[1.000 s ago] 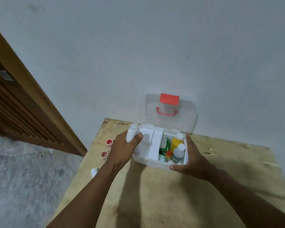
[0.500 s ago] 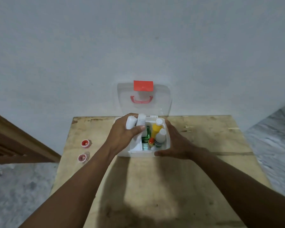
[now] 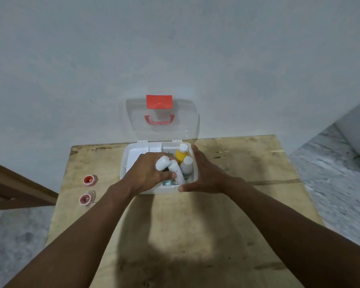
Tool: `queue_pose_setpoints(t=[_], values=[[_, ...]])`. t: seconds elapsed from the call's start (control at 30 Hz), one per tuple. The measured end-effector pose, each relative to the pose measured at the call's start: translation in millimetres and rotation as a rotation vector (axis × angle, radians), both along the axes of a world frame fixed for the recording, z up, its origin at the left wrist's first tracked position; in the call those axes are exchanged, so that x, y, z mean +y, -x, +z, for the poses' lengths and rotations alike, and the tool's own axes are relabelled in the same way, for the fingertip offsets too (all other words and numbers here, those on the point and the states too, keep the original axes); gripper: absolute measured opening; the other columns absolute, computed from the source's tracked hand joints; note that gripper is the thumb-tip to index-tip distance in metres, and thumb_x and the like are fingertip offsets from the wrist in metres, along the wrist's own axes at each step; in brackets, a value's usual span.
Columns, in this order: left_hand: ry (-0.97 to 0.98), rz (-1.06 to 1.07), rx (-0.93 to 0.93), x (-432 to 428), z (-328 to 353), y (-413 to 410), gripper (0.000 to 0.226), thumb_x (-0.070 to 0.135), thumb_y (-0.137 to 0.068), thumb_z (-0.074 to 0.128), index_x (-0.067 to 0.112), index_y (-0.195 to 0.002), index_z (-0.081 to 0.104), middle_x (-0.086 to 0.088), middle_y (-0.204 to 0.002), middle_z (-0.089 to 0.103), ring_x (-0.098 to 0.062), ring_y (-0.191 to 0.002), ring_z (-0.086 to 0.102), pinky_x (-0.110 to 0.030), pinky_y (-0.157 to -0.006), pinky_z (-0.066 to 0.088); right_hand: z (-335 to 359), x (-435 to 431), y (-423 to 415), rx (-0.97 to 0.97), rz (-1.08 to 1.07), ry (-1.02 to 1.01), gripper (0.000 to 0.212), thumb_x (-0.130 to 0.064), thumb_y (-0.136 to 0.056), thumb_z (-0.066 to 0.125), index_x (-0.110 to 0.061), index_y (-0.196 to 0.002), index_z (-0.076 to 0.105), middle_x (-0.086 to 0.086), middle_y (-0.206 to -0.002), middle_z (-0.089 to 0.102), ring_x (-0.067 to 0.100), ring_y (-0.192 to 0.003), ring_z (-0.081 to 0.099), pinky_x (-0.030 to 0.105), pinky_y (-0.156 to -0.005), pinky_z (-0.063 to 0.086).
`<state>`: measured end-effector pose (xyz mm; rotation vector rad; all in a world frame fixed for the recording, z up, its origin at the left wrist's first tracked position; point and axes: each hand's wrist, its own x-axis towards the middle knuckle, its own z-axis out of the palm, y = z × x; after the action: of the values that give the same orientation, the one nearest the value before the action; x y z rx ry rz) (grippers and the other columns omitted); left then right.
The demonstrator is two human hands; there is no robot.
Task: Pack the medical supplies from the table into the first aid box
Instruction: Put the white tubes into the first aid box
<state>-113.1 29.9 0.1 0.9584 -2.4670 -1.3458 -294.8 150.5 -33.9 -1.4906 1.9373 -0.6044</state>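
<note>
The white first aid box (image 3: 126, 163) stands open at the table's far edge, its clear lid (image 3: 162, 121) with red latch and handle leaning against the wall. My left hand (image 3: 146, 173) is over the box, shut on a white bottle (image 3: 163, 162) held above the right compartment. A second white bottle (image 3: 178, 172) lies tilted just under my fingers. A yellow bottle (image 3: 181, 154) and a white-capped bottle (image 3: 187, 165) stand upright in that compartment. My right hand (image 3: 206, 173) grips the box's right wall and front corner.
Two small red-lidded round jars (image 3: 89, 180) (image 3: 85, 199) sit near the wooden table's (image 3: 216, 225) left edge. A wooden door frame (image 3: 13, 188) is at the left. Grey floor lies on both sides of the table.
My left hand has carried the white bottle from the box's left side to over the right compartment. The view has shifted so the box is centred. My right hand stays on the box.
</note>
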Motion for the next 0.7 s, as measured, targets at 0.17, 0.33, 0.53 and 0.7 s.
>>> queue_pose_setpoints(t=[0.17, 0.33, 0.53, 0.7], values=[[-0.011, 0.010, 0.007, 8, -5, 8, 0.021, 0.020, -0.077, 0.082, 0.020, -0.097, 0.075, 0.011, -0.095, 0.073, -0.005, -0.088, 0.066, -0.016, -0.078, 0.050, -2, -2, 2, 0.027, 0.003, 0.018, 0.126, -0.058, -0.058, 0.087, -0.038, -0.151, 0.004, -0.017, -0.155, 0.020, 0.008, -0.142, 0.027, 0.047, -0.110, 0.043], [-0.019, 0.008, 0.016, 9, -9, 10, 0.023, 0.021, -0.079, 0.080, 0.029, -0.100, 0.075, 0.016, -0.095, 0.073, 0.000, -0.088, 0.065, -0.002, -0.072, 0.041, -3, -1, 3, 0.040, 0.018, 0.048, 0.126, -0.057, -0.058, 0.087, -0.037, -0.151, 0.004, -0.016, -0.155, 0.019, 0.008, -0.143, 0.026, 0.045, -0.110, 0.042], [-0.042, 0.064, 0.026, 10, -9, 11, 0.031, 0.027, -0.082, 0.078, 0.028, -0.113, 0.074, 0.013, -0.099, 0.074, -0.006, -0.093, 0.067, -0.022, -0.087, 0.050, -2, -1, 3, 0.026, 0.035, 0.051, 0.122, -0.049, -0.062, 0.088, -0.036, -0.150, 0.005, -0.013, -0.156, 0.018, 0.008, -0.144, 0.023, 0.038, -0.114, 0.037], [-0.068, 0.099, 0.018, 13, -3, 11, 0.034, 0.040, -0.079, 0.061, 0.033, -0.110, 0.072, 0.016, -0.108, 0.072, -0.007, -0.101, 0.064, -0.030, -0.093, 0.048, -5, -2, 3, 0.028, 0.010, 0.026, 0.129, -0.055, -0.059, 0.088, -0.032, -0.152, 0.002, -0.015, -0.158, 0.016, 0.009, -0.145, 0.022, 0.042, -0.115, 0.037]])
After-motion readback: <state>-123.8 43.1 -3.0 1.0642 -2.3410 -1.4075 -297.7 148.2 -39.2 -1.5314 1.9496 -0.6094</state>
